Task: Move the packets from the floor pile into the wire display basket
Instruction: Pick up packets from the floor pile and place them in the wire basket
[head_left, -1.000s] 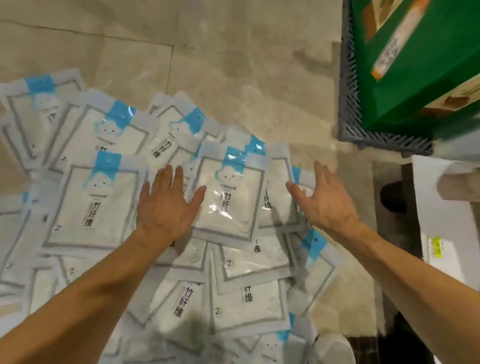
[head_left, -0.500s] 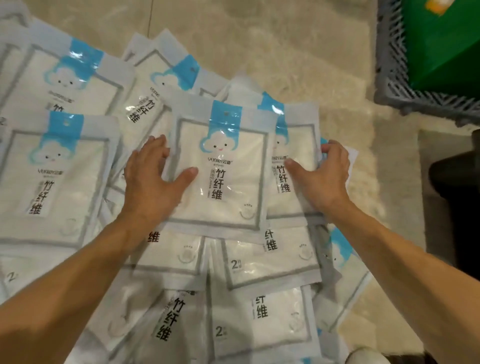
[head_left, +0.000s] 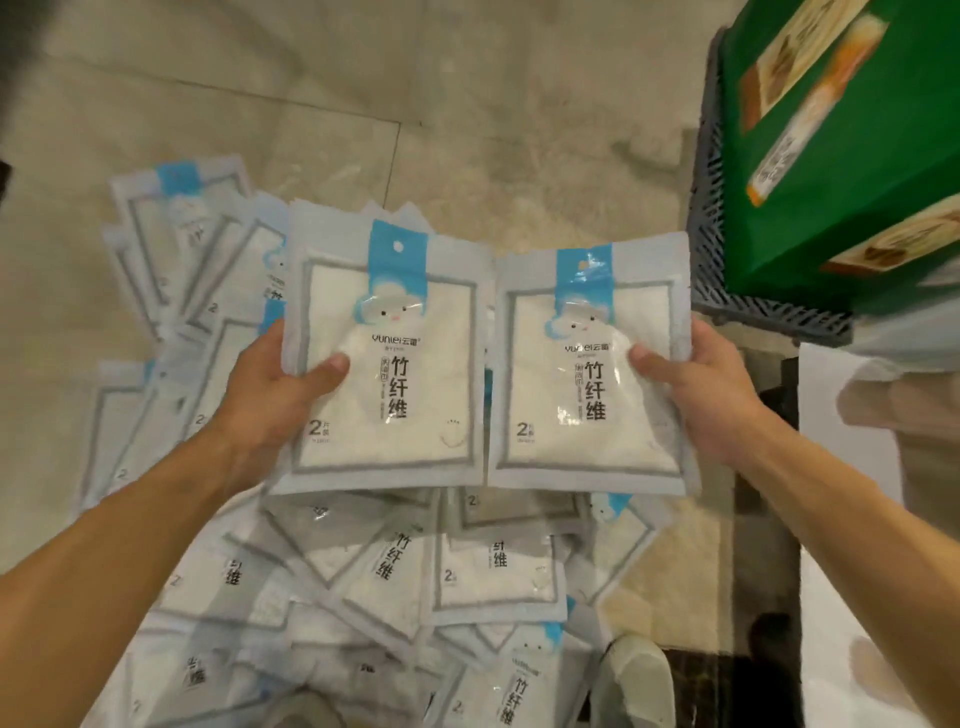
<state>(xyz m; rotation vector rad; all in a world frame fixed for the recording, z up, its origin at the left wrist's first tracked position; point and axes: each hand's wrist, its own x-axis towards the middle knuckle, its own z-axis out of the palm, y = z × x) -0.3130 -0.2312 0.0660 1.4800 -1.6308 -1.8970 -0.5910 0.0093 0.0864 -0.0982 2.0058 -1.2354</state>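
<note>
Shoe toe (head_left: 636, 675), pale and rounded, pokes in at the bottom edge beside the floor pile (head_left: 363, 597), where many white-and-blue packets lie overlapped at all angles on the beige tiled floor (head_left: 260, 104). Above that heap, both bare forearms reach forward. The left hand (head_left: 270, 395) grasps the left packet (head_left: 384, 358) by its left edge, thumb pressed across the front and fingers wrapped behind. The right hand (head_left: 706, 395) grips the right packet (head_left: 589, 374) the same way at its right edge, thumb on the clear front. Both packets are lifted clear of the heap, held upright and side by side, their inner edges touching or nearly so; each shows a blue header strip with a hang hole, a cloud face and black characters. More packets spread out beyond them to the left on the tiles. Farther off at the upper right stands a dark grey lattice crate (head_left: 711, 249) holding green cartons (head_left: 831, 156) with printed labels. A white surface (head_left: 841, 415) runs along the right edge.
</note>
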